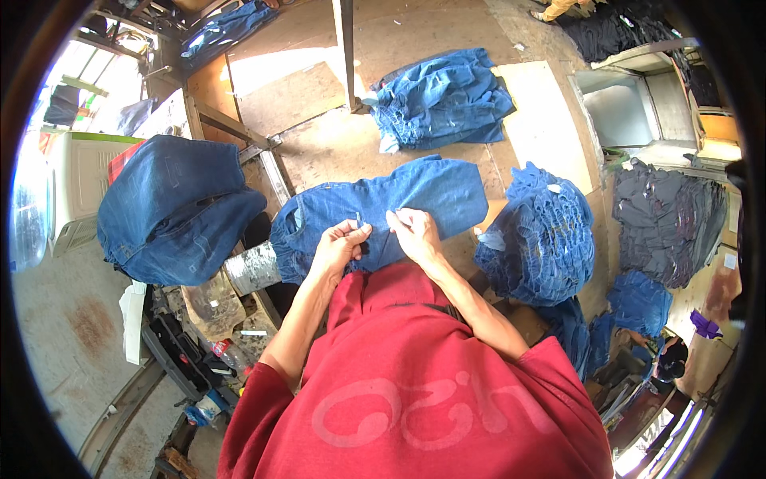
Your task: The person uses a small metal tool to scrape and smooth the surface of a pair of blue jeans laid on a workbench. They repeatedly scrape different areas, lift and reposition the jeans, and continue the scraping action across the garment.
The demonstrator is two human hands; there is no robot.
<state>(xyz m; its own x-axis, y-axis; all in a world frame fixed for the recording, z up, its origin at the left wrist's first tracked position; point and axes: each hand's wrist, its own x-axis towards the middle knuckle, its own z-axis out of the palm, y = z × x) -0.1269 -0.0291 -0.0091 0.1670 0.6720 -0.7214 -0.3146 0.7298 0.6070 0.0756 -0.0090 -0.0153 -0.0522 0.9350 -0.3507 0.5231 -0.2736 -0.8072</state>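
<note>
A pair of blue jeans [435, 191] lies across in front of me, its gathered waist end to the left and its legs reaching right. My left hand [341, 246] is closed in a pinch over the denim, with a tiny pale bit at the fingertips that is too small to name. Close beside it, my right hand [415, 233] also pinches, thumb and forefinger pressed together just above the cloth. Whatever it holds, if anything, does not show. The waist end rests by a pale, worn cylindrical arm [254, 269].
Dark blue denim [175, 207] is heaped at left. Stacked jeans [538, 235] stand at my right, with another denim pile [447, 100] on the floor ahead. Dark grey garments [669, 219] lie farther right. A metal post [344, 56] rises ahead. At far right is a person's hand [638, 338].
</note>
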